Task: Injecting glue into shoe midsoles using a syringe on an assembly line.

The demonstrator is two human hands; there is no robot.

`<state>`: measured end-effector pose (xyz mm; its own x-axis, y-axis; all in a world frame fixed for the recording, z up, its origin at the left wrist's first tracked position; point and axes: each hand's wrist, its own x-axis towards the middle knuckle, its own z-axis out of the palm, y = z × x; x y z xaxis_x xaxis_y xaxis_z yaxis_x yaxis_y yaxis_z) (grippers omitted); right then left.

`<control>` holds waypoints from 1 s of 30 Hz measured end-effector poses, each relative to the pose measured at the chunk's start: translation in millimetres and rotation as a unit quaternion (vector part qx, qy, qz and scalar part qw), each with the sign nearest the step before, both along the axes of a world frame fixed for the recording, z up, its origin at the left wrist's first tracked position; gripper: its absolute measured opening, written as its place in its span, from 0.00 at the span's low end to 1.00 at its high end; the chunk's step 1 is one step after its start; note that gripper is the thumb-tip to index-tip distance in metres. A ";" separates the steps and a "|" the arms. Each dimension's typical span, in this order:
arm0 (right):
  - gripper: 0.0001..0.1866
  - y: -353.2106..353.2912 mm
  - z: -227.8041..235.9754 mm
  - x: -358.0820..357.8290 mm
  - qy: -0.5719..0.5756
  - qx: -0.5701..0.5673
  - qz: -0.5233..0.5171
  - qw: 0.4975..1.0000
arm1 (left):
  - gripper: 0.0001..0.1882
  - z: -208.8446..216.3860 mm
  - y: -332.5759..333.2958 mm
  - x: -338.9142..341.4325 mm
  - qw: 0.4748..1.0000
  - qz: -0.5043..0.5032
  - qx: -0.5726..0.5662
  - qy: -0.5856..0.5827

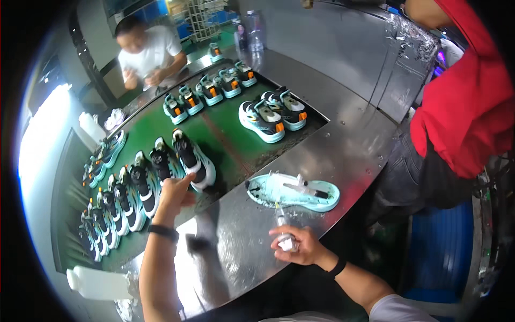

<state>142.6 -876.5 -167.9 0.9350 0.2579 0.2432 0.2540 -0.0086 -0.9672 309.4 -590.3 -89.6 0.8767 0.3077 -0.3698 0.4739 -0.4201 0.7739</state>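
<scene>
My left hand [176, 196] reaches over the green belt, fingers apart, at the white toe of a black sneaker [192, 160] with a pale mint sole. Whether the fingertips touch the shoe I cannot tell. Low over the metal table, my right hand [300, 246] is closed around a clear syringe [281, 217] with a thin tip, and a crumpled white wad [288, 244] shows in its grip. Just beyond that tip lies a mint shoe sole [322, 203], hollow side up, with a clear syringe-like tool [300, 185] resting across it.
Several sneakers [140, 182] line the belt's near left; more stand in a far row [209, 91]. A pair [263, 121] sits at its right. A white bottle [99, 283] lies lower left. One person [153, 53] works across; another in red [466, 107] stands right.
</scene>
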 end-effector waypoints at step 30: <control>0.31 -3.3 -6.3 -0.7 0.013 -0.005 0.090 0.996 | 0.10 44.6 -105.4 76.5 0.961 -0.230 -0.090 -0.127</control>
